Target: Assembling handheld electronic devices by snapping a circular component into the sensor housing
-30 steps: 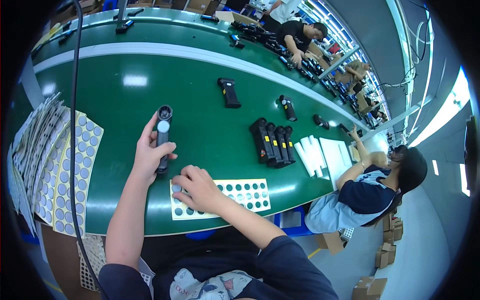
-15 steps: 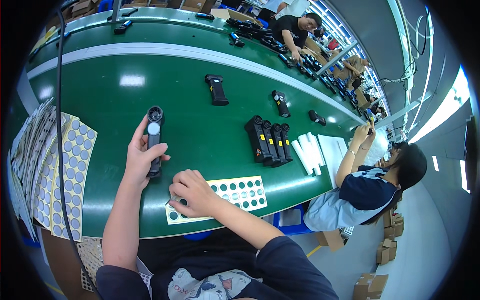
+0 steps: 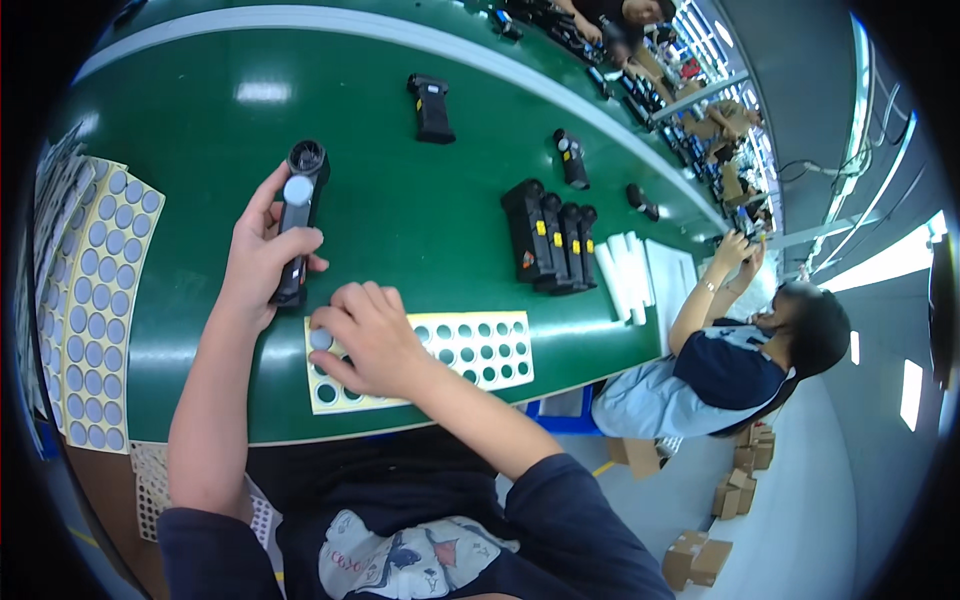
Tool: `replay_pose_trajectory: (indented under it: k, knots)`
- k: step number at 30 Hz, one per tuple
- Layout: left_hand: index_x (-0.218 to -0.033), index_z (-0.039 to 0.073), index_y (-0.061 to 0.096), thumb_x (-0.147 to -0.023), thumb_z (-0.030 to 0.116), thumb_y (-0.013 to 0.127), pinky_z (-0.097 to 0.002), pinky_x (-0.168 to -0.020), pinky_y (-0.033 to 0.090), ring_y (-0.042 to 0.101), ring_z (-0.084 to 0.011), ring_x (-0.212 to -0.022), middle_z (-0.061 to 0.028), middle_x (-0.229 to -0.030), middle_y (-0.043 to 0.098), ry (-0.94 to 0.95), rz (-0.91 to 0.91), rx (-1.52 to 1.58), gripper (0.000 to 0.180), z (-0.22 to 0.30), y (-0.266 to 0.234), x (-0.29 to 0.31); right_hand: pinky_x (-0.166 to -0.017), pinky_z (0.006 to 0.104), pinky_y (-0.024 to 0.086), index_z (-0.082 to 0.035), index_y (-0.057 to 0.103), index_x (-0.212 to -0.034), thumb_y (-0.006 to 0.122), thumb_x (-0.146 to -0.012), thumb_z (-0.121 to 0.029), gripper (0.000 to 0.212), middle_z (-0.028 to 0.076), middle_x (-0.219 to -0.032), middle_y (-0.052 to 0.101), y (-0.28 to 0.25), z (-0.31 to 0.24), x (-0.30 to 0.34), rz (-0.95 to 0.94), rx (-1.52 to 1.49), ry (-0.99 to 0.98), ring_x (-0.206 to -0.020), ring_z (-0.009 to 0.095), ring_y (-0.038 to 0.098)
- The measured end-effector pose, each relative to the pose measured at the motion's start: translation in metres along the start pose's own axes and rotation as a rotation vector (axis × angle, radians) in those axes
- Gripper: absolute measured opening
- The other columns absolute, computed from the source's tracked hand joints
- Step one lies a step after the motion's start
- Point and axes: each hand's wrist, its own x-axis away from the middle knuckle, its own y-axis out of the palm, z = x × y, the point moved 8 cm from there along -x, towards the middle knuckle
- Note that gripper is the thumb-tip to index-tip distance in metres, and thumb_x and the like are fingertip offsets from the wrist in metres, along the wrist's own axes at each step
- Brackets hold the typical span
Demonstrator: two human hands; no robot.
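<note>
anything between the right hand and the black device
Nothing visible separates the right hand from the near end of the black device; the left hand, gripping its middle, partly covers that part.

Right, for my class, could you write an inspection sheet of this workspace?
Surface: glossy green tabletop, reflecting lights.
Work items: black device bearing a pale disc; holed sheet.
Clutter: four grouped black devices, three scattered; white strips; stacked disc sheets at left.
Hands: left hand grips the device; right hand over the holed sheet, hold unclear.
Cables: thin cables at upper right.
Surroundings: seated co-worker at right; cardboard boxes on floor.
</note>
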Motion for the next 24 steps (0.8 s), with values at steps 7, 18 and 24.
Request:
replay_pose_trajectory:
  k: [7, 18, 24]
  knots:
    - [-0.156, 0.006, 0.039, -0.077, 0.0, 0.067, -0.0303, -0.063, 0.061, 0.06, -0.0148, -0.082, -0.0081, -0.106, 0.052, 0.001, -0.008, 0.009, 0.084, -0.002, 0.0, 0.001, -0.075, 0.0374, 0.039, -0.012, 0.063, -0.094, 0.084, -0.073, -0.02, 0.031, 0.004, -0.092, 0.057, -0.003, -0.002, 0.01, 0.08, -0.125, -0.075, -0.081, 0.025, 0.056]
    - [-0.156, 0.006, 0.038, -0.078, 0.001, 0.067, -0.0313, -0.066, 0.062, 0.062, -0.0154, -0.085, -0.0085, -0.11, 0.054, -0.022, 0.031, -0.029, 0.083, -0.004, -0.008, -0.003, -0.071, 0.035, 0.048, -0.01, 0.059, -0.087, 0.085, -0.078, -0.013, 0.027, 0.004, -0.083, 0.061, 0.0, 0.02, 0.02, 0.116, -0.356, 0.013, -0.077, 0.02, 0.062]
    - [-0.162, 0.015, 0.026, -0.09, 0.004, 0.063, -0.0444, -0.092, 0.061, 0.068, -0.0355, -0.107, -0.0199, -0.138, 0.051, -0.025, -0.211, 0.402, 0.081, 0.001, 0.012, -0.003, -0.07, 0.0258, 0.055, -0.007, 0.059, -0.098, 0.071, -0.092, -0.002, 0.014, 0.002, -0.089, 0.064, -0.024, 0.11, 0.03, 0.584, -1.34, 0.596, -0.077, 0.01, 0.063]
